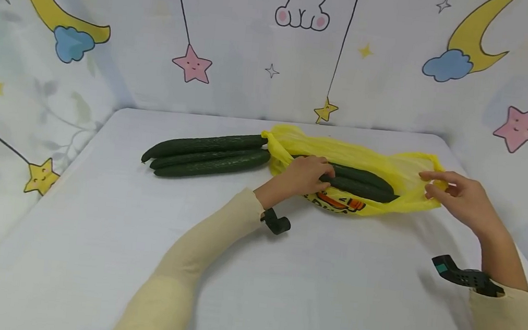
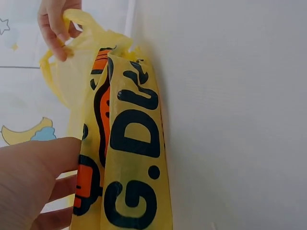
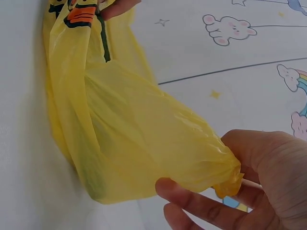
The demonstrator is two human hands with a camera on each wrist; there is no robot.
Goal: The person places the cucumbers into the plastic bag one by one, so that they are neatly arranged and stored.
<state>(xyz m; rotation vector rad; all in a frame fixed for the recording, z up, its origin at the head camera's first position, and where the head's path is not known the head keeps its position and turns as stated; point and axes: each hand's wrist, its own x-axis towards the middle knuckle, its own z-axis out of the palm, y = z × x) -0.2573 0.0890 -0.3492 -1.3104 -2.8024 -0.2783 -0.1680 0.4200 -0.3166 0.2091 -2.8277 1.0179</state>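
Note:
A yellow plastic bag (image 1: 409, 170) with dark lettering and orange print lies on its side at the table's far right. Two dark green cucumbers (image 1: 361, 183) show in its open side. My left hand (image 1: 304, 176) reaches over the bag's near edge, fingers curled on these cucumbers; in the left wrist view the printed bag side hides its fingertips. At the bag's right end, my right hand (image 1: 461, 195) pinches the gathered plastic, as the right wrist view also shows. Several more cucumbers (image 1: 208, 155) lie side by side left of the bag, their right ends against it.
The white-covered table (image 1: 328, 291) reaches back to a cloth backdrop (image 1: 237, 37) printed with moons, stars and a bear. Black wrist camera mounts (image 1: 466, 276) sit on both wrists.

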